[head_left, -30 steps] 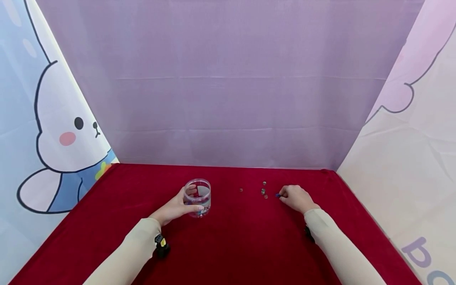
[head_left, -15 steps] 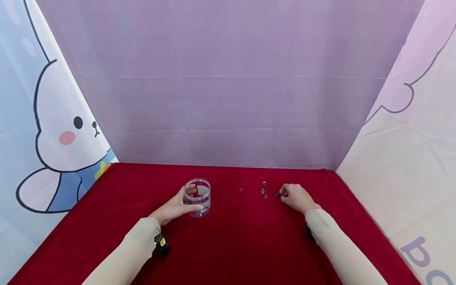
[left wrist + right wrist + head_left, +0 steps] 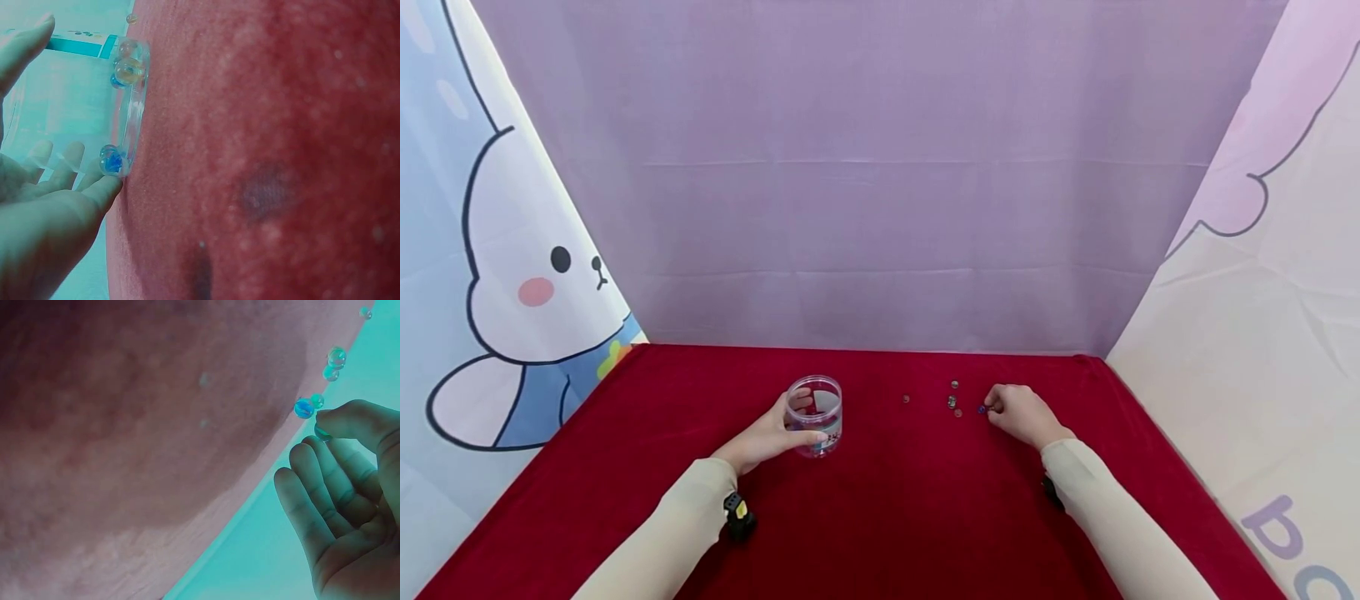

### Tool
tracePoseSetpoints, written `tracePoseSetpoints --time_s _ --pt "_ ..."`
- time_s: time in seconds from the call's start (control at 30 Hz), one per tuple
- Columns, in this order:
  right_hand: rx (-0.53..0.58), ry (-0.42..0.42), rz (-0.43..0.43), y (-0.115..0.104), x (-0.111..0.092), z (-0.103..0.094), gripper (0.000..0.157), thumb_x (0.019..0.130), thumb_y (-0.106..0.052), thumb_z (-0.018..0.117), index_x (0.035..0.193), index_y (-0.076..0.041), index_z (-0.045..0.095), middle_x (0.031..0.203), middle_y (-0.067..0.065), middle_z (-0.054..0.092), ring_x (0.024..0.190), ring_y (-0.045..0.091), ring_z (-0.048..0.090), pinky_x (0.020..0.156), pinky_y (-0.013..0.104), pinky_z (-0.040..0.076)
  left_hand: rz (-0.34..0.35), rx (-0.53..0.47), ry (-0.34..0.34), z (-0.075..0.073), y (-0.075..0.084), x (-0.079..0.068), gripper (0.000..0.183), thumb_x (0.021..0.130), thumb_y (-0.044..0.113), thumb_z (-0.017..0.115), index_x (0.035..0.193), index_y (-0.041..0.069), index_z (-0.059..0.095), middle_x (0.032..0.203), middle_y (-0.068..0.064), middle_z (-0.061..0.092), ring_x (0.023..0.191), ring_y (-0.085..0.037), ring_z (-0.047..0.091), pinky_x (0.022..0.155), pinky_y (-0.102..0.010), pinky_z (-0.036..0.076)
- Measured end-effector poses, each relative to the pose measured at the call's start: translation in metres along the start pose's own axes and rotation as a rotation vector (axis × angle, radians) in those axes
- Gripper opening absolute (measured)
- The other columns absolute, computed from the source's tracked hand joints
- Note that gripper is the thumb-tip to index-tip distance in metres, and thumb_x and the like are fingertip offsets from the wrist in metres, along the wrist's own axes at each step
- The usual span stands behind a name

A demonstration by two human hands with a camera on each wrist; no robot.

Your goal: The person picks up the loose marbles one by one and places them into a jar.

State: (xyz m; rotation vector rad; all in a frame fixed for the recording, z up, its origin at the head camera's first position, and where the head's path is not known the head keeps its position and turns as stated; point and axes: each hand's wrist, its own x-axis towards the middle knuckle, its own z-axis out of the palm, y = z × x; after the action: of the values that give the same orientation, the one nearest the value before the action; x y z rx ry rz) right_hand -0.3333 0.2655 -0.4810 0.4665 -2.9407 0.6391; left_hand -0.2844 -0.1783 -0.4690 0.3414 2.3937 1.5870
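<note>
My left hand (image 3: 775,433) grips a clear plastic jar (image 3: 827,413) from its left side, thumb at the front and fingers behind. The jar stands upright and uncapped on the red cloth, a printed label on its wall. Inside, several glass marbles (image 3: 129,71) lie at its bottom in the left wrist view. Over to the right, my right hand (image 3: 1024,415) pinches a greenish glass marble (image 3: 322,432) between thumb and index finger, mostly hidden by them. Just beyond the fingertips lies a blue marble (image 3: 304,408), with a paler marble (image 3: 317,400) beside it.
Several more marbles (image 3: 952,402) lie loose on the red cloth (image 3: 880,517), left of my right hand. A single marble (image 3: 906,399) sits between them and the jar. A purple curtain (image 3: 880,208) closes off the back, with printed cloth panels at both sides.
The blue marble was at my right fingertips and now shows just left of them. My left hand and the jar hold their place.
</note>
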Motion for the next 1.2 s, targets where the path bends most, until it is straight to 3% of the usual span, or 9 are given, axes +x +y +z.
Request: tracePoseSetpoints --time_s 0.33,1.2 --pt "0.039 0.004 -0.034 -0.010 0.004 0.004 0.011 0.088 -0.009 0.075 0.098 -0.009 0.069 0.090 0.001 0.066 0.084 0.017 0.063 0.075 0.037 0.055 -0.004 0.023 0.007 0.001 -0.005 0.004 0.096 0.085 0.034 0.081 0.156 0.015 0.019 0.158 -0.011 0.027 0.139 -0.038 0.031 0.107 -0.060 0.036" --pt "0.122 0.048 -0.163 -0.060 0.010 0.010 0.015 0.089 -0.009 0.075 0.103 -0.008 0.069 0.092 -0.003 0.064 0.084 0.014 0.061 0.075 0.033 0.055 0.001 0.041 0.009 0.003 -0.007 0.004 0.095 0.086 0.033 0.081 0.156 0.015 0.020 0.158 -0.011 0.028 0.138 -0.037 0.033 0.107 -0.058 0.038"
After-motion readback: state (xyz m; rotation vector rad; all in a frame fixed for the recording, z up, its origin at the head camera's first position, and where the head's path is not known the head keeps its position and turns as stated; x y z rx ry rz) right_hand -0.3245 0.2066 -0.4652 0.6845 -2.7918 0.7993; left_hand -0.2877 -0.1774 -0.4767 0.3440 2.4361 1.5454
